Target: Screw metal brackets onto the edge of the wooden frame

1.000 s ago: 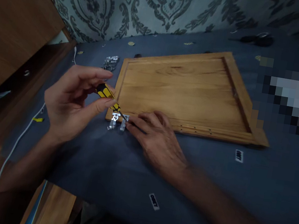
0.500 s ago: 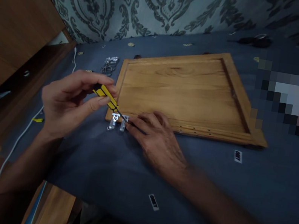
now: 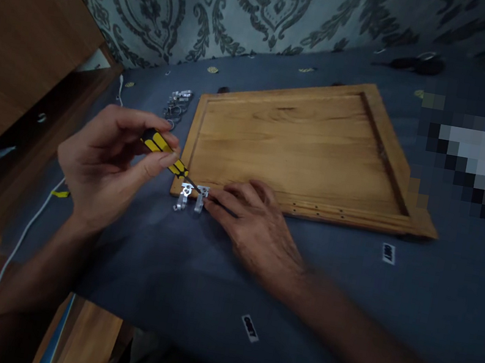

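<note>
Between thumb and fingers, my left hand (image 3: pixel 110 165) holds a yellow and black screwdriver (image 3: pixel 162 146), slanted down to the right. Its tip meets a silver hinge (image 3: pixel 200 198) on the near edge of a framed wooden panel (image 3: pixel 286 145). Another hinge (image 3: pixel 184 195) sits just left of that one, by the panel's corner. My right hand (image 3: pixel 258 227) rests on the near edge, fingertips beside the right hinge and the screwdriver tip. Whether those fingertips pinch anything is hidden.
Loose metal hardware (image 3: pixel 179 103) lies behind the panel's left side. A white cable (image 3: pixel 26 238) runs along the left. A dark object (image 3: pixel 418 62) lies at the back right. Wooden furniture (image 3: pixel 26 52) stands left, and a patterned curtain (image 3: pixel 261 11) hangs behind the dark blue cloth (image 3: pixel 322 319).
My left hand and the screwdriver's handle have shifted slightly left, while the tip stays at the right hinge. My right hand has hardly moved.
</note>
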A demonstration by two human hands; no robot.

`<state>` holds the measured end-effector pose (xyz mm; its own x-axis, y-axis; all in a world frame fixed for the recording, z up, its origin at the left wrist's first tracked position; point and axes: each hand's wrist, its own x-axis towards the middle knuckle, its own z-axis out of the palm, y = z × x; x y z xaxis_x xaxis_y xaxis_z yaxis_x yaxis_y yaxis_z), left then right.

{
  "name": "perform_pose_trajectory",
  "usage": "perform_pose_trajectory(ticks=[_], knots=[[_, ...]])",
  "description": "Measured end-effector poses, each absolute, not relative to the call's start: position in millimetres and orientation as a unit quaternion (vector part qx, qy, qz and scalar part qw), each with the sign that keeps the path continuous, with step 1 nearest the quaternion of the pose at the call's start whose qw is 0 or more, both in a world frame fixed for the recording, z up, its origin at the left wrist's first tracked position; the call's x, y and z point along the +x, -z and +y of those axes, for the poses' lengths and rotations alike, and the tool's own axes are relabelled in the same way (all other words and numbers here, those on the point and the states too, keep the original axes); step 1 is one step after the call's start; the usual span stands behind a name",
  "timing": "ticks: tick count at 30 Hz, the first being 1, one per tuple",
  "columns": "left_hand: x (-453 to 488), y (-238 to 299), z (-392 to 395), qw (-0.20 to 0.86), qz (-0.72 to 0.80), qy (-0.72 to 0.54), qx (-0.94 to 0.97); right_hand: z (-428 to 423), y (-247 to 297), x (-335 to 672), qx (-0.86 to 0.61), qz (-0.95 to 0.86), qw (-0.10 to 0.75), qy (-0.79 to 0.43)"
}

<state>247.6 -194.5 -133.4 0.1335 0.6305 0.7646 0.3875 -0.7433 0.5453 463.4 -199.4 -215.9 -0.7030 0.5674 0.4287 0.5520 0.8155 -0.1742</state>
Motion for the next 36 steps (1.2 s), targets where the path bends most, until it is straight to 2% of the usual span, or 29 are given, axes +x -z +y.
perform_pose_trajectory(ticks=[13,23,36], knots=[[248.5,136.4,-193.9,0.085,0.339,-0.555,0.755,-199.5,216.9,462.2,-0.306,-0.92,0.246,-0.011],[249.9,136.1,-197.5,0.019,0.344,-0.521,0.781,-199.6,215.9,463.4,-0.303,-0.921,0.242,-0.02],[256.5,132.7,-207.0,0.043,0.392,-0.488,0.779,-199.9,215.1,463.0,-0.302,-0.92,0.25,-0.017]])
